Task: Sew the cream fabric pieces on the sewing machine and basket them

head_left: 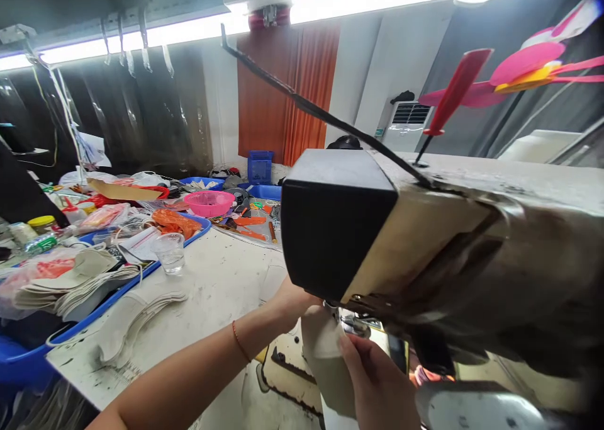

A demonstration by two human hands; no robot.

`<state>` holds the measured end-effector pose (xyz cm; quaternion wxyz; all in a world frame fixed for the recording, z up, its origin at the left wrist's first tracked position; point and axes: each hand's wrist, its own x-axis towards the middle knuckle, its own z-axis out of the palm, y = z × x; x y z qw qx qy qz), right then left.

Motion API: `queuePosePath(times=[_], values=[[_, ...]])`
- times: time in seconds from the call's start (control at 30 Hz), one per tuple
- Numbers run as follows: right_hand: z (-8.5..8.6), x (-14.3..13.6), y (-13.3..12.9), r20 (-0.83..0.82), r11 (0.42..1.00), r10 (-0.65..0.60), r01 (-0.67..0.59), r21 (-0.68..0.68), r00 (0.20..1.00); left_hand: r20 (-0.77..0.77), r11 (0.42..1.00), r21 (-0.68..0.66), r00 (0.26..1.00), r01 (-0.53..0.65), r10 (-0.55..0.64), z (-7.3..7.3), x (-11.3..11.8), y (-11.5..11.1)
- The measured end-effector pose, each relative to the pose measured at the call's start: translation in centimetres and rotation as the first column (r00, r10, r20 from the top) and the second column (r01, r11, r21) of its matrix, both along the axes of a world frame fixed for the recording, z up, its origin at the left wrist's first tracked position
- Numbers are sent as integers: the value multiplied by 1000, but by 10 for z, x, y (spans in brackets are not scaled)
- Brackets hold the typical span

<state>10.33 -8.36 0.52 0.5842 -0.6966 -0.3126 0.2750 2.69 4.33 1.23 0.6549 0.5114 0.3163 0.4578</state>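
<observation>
A large worn sewing machine (pixel 425 241) with a black end cap fills the right half of the view. Under its head my left hand (pixel 287 304) reaches in and holds the far side of a pale grey fabric piece (pixel 325 348). Its fingers are partly hidden by the machine. From below, my right hand (pixel 372 379) grips the same piece at its near edge. The piece sits at the needle area, over the post. A thin red band circles my left wrist.
On the white worktable (pixel 221 279) lie a stack of cut pale pieces (pixel 136 316), a clear plastic cup (pixel 170 252), blue trays (pixel 117 291) with more pieces and clutter, and a pink bowl (pixel 209 202). A red screwdriver (pixel 448 102) stands on the machine top.
</observation>
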Motion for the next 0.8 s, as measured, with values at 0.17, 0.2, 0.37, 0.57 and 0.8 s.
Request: queuePosePath(times=[0.17, 0.2, 0.37, 0.57, 0.8], values=[[-14, 6, -5, -51, 997, 75, -75, 16, 996, 22, 951, -272, 989, 144, -144, -15, -18, -34], [-22, 11, -8, -53, 997, 82, -82, 3, 995, 21, 935, -316, 987, 159, -160, -17, -23, -43], [-54, 34, -26, 24, 962, 257, -253, -104, 966, -18, 928, -348, 989, 134, -150, -18, -32, -68], [-40, 23, -41, -97, 993, 116, -117, -5, 989, 1, 928, -340, 986, 155, -165, -16, -26, -70], [-36, 22, -41, -309, 983, 172, -184, -9, 935, -2, 903, -372, 973, 214, -232, -15, -28, -66]])
